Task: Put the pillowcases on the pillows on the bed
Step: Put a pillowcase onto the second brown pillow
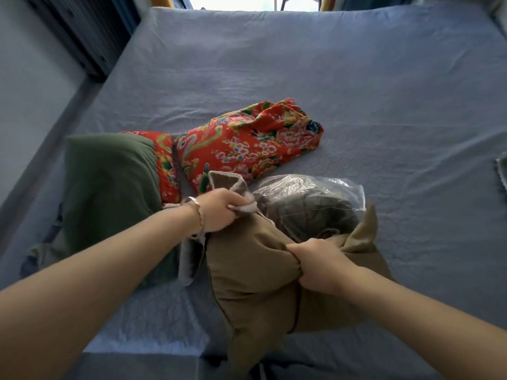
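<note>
Lower centre: the left hand [225, 212] grips the mouth edge of the brown pillowcase [255, 275]; the right hand [319, 267] clenches a bunch of its cloth. The plastic bag [312, 198] just beyond the mouth could snag there, and the bunched cloth may jam the filling. Counted: two hands, one brown pillowcase, one plastic bag, one green pillow [109, 187], one red flowered cloth [247, 144], one bed [356, 91].

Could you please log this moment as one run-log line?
left hand: grips brown pillowcase edge | right hand: grips bunched fabric | plastic bag: behind
</note>
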The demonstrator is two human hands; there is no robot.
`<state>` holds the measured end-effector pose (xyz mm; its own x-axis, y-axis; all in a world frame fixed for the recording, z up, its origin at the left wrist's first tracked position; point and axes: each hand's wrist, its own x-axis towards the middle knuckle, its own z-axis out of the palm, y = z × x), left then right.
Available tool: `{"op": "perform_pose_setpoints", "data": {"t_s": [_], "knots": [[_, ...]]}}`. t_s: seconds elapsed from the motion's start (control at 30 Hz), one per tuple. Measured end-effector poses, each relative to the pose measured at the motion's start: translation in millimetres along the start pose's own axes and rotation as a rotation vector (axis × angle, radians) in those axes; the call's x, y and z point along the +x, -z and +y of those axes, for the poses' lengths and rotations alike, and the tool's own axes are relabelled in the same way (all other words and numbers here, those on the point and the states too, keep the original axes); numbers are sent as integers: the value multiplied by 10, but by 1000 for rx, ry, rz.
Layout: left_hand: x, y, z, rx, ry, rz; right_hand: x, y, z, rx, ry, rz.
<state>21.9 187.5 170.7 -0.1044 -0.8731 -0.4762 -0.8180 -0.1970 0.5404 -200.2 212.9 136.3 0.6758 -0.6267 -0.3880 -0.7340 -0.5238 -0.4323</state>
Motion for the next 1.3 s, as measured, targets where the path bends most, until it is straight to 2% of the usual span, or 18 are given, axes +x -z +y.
{"op": "perform_pose_setpoints", "data": {"t_s": [0.07, 0.23, 0.3, 0.4, 0.5, 0.53, 0.57, 0.63, 0.67, 0.77, 0.83, 0.9, 0.97, 1.0, 1.03, 1.13, 1.3], "knots": [[-125, -143, 85, 335, -206, -24, -14, -41, 51, 36, -29, 38], [-331, -308, 55, 340, -508, 278, -66, -114, 241, 334, -208, 274], [-319, -361, -101, 437, -482, 514, -74, -105, 322, 439, -295, 430], [-312, -379, -260, 480, -224, 688, -62, -8, 374, 619, -385, 625], [-267, -432, -283, 316, 243, 557, -51, 129, 380, 735, -437, 714], [-253, -461, -274, 152, 368, 487, -42, 164, 400, 748, -461, 735], [-251, -486, -247, -41, 420, 392, -35, 188, 428, 751, -487, 751], [-263, -523, -152, -276, 314, 289, -26, 208, 490, 730, -544, 762], [-294, -511, -65, -297, 213, 328, -24, 195, 523, 708, -564, 758], [-504, -393, 333, -404, -113, 599, -34, 97, 551, 599, -585, 714], [-554, -347, 561, -528, -194, 598, -52, 6, 489, 493, -553, 641], [-437, -350, 631, -449, -2, 434, -70, -79, 389, 376, -484, 552], [-242, -315, 605, -202, 318, 186, -87, -121, 285, 278, -413, 460], [-154, -293, 594, -105, 382, 99, -90, -134, 246, 231, -381, 416], [-71, -279, 578, -46, 384, 69, -94, -140, 211, 185, -348, 374], [129, -314, 529, 14, 375, 142, -123, -168, 164, 92, -274, 300], [192, -327, 511, -209, 406, 134, -181, -178, 189, 37, -218, 292]]}}
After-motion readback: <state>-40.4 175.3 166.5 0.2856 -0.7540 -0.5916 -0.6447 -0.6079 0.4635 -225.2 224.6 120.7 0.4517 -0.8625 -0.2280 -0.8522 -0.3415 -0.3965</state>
